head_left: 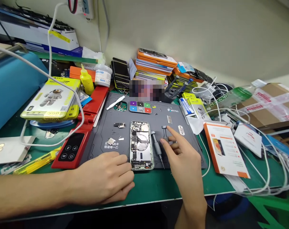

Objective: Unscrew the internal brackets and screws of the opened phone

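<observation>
An opened smartphone (142, 146) lies with its inner parts bare on a dark grey work mat (120, 146). Beside its lower left edge rests my left hand (108, 178), palm down with the fingers curled in; nothing shows in it, though the fingertips are hidden. My right hand (182, 149) has its index finger on the cap of a grey screwdriver (165, 134) and its thumb against the handle; the lower end is hidden. A second grey screwdriver (156, 144) lies between that hand and the phone. Small metal parts (111, 141) and a dark module (120, 125) sit left of the phone.
Behind the phone are a coloured magnetic tray (140, 107), a white pry tool (115, 102) and a screwdriver holder (170, 92). A red device (69, 151) flanks the mat's left side. An orange-white box (225, 149) and white cables (268, 162) are at right.
</observation>
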The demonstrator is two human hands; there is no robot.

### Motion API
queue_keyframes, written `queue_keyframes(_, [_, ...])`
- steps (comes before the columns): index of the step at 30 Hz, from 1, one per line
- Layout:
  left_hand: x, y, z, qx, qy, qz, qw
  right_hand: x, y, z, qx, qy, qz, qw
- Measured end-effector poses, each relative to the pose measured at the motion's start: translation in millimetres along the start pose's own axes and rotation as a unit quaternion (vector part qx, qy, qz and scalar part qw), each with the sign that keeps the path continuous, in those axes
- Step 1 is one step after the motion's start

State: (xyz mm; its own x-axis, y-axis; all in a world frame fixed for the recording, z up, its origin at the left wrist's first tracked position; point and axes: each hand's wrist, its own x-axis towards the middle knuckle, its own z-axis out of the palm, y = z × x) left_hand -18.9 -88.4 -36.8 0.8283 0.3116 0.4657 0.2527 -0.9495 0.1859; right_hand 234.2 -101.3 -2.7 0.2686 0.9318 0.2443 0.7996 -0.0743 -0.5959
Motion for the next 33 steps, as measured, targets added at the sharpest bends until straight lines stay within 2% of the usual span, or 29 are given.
queue_keyframes(3, [1, 1, -0.1, 0.000, 0.001, -0.004, 1.000, 0, -5, 1, 0.000, -0.030, -0.008, 1.000])
queue_keyframes(5, [1, 1, -0.1, -0.001, 0.005, -0.003, 1.000, -1, -5, -3, 0.002, -0.029, -0.016, 0.999])
queue_keyframes(11, [1, 3, 1.6, -0.016, 0.020, -0.009, 1.000, 0, 18, -25, -0.067, 0.089, 0.037, 0.993])
queue_keyframes(14, [1, 4, 1.8, -0.022, 0.026, -0.008, 0.999, 2, 27, -30, -0.106, 0.065, 0.062, 0.990])
queue_keyframes(20, [2, 4, 1.9, -0.015, 0.020, -0.016, 1.000, -3, 30, -26, -0.159, 0.043, 0.088, 0.982])
queue_keyframes(25, [3, 3, 0.9, -0.013, 0.016, -0.017, 1.000, -5, 32, -29, -0.154, -0.024, 0.071, 0.985])
queue_keyframes(27, [3, 2, -1.8, -0.032, 0.007, -0.012, 0.999, -8, 31, -27, -0.113, -0.014, 0.050, 0.992])
queue_keyframes(30, [3, 1, -7.3, -0.086, 0.011, -0.010, 0.996, -17, 23, -19, 0.059, 0.090, 0.029, 0.994])
queue_keyframes(33, [2, 0, -10.9, -0.198, 0.026, -0.061, 0.978, -32, 5, -5, 0.280, 0.174, 0.018, 0.944])
